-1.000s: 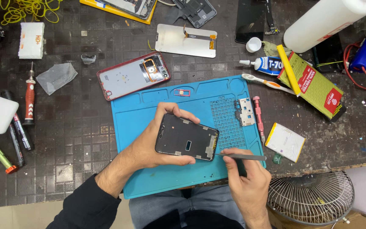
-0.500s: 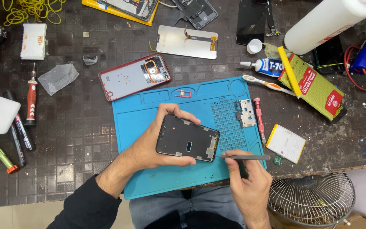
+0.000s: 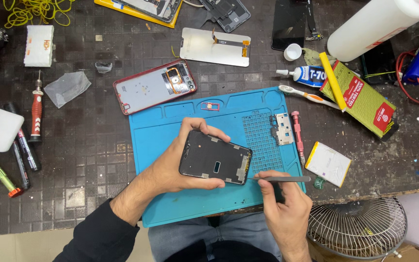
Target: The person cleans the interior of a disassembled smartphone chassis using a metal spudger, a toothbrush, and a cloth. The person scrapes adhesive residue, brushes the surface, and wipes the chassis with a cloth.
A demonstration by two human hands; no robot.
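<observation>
Left hand [image 3: 170,167] fingers wrap the black phone frame [image 3: 215,157], held above the blue mat [image 3: 161,140]. Right hand [image 3: 282,208] fingers pinch grey tweezers [image 3: 282,179], tip touching the frame's lower right corner.

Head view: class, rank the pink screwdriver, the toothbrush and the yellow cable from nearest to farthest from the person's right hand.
1. Pink screwdriver, on the blue mat's right edge, just above the right hand.
2. Toothbrush, farther up, right of centre.
3. Yellow cable, far top-left corner.
</observation>
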